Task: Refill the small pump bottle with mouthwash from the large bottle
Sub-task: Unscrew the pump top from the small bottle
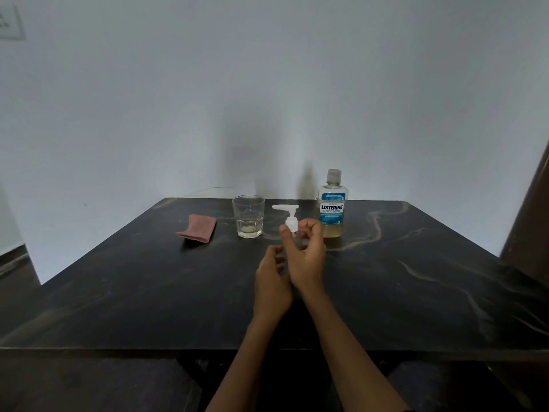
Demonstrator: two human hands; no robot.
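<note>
Tabletop (386, 292) of dark marbled stone fills the lower half of the frame, its far edge against a pale wall and its near edge crossing the bottom; wide bare surface lies left and right of the arms. At centre, the right hand (307, 254) curls thumb and fingers around the small pump bottle (291, 223), gripping just below its white pump head, whose spout points left. The left hand (271, 281) sits lower and just beside it, fingers loosely bent toward the bottle's base; whether they grip it cannot be told. The large bottle (332, 203), capped, stands upright just right of and behind the hands. A drinking glass (248, 216) stands left of the pump, a folded pink cloth (198, 228) further left.
</note>
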